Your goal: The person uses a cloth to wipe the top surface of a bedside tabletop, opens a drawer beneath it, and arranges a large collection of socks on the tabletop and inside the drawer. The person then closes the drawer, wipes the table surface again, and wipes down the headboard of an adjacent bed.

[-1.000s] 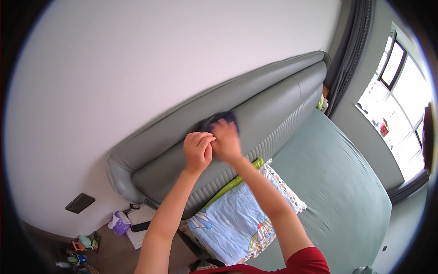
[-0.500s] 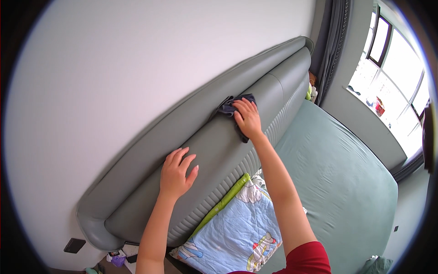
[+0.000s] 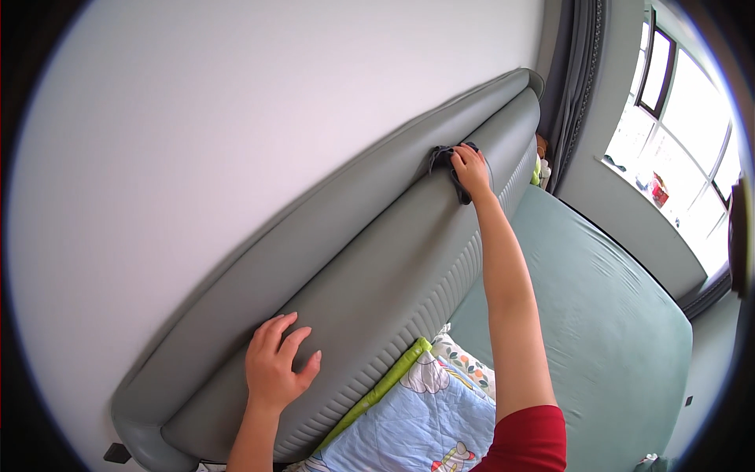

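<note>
A long grey padded headboard (image 3: 370, 263) runs from lower left to upper right against the wall. On its far part, my right hand (image 3: 473, 171) presses a dark cloth (image 3: 442, 160), fingers bent over it, with folds poking out to the left and below. The cloth lies across the seam between the upper roll and the lower panel. My left hand (image 3: 275, 368) is at the near end of the headboard, fingers spread and curved, holding nothing. Whether its fingertips touch the padding, I cannot tell.
Below the headboard lies a bed with a green fitted sheet (image 3: 605, 338). A blue cartoon-print quilt (image 3: 417, 409) with a green edge and a leaf-patterned pillow (image 3: 464, 358) are beside it. Grey curtain (image 3: 578, 94) and window stand at the far right; a wall socket (image 3: 117, 453) sits lower left.
My right hand has slid the dark cloth farther along the headboard, up and to the right. My left hand sits slightly lower and more left in view, its fingers still spread.
</note>
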Tool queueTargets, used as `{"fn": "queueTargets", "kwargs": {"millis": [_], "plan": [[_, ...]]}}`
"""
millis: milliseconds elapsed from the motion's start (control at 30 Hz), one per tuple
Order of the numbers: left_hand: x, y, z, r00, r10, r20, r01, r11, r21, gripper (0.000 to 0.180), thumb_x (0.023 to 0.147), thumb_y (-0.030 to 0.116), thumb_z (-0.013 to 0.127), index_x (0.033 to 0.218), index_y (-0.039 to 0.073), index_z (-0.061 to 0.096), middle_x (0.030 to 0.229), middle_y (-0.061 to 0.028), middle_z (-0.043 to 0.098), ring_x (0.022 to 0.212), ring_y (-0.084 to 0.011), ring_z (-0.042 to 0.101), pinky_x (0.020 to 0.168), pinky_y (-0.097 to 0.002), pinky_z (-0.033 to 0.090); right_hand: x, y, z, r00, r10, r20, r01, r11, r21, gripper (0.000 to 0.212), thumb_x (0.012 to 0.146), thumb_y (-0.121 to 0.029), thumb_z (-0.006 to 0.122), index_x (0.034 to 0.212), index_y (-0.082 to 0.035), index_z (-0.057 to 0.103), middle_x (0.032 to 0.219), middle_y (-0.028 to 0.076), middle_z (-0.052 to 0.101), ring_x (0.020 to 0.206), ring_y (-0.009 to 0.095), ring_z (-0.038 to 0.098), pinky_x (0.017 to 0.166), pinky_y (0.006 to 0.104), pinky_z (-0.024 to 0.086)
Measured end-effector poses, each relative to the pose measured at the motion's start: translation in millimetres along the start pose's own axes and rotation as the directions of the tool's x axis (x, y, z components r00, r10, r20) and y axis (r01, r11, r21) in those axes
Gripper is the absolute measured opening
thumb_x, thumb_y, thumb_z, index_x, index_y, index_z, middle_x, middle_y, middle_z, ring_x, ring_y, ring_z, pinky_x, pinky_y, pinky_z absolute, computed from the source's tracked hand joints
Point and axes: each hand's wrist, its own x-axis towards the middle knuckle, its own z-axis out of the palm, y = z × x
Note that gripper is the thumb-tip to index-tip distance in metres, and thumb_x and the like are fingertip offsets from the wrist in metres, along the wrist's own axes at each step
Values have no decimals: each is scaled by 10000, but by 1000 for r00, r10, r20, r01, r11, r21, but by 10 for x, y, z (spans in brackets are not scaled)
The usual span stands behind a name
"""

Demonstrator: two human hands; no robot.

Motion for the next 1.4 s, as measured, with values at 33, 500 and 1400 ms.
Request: {"fn": "queueTargets", "kwargs": {"millis": [33, 500, 1400], "plan": [[6, -16, -12, 1000, 4, 3, -4, 1000, 4, 285, 689, 202, 656, 934, 67, 604, 1108, -113, 560, 994, -305, 541, 814, -394, 457, 33, -5, 21, 1000, 21, -7, -21, 1000, 4, 338, 862, -332, 442, 1017, -104, 637, 1101, 45, 611, 1191, 220, 450, 1041, 423, 258], [-38, -145, -62, 997, -42, -62, 28, 976, -217, 282, 721, 301, 662, 876, 66, 637, 1059, -110, 598, 969, -301, 563, 814, -385, 466, -599, -1956, 474, 939, -82, -335, 125, 986, 108, 324, 903, -284, 431, 1095, -79, 594, 1127, 146, 548, 1194, 333, 412, 972, 500, 328], [-308, -61, -142, 918, -261, -299, 28, 794, -607, 85, 811, 108, 584, 812, 24, 594, 849, -99, 619, 789, -225, 592, 740, -307, 464, -1413, -3277, 87, 909, -415, 32, 404, 898, 174, 333, 827, -180, 477, 1151, -124, 524, 1252, 69, 442, 1253, 337, 298, 1031, 545, 202]]}}
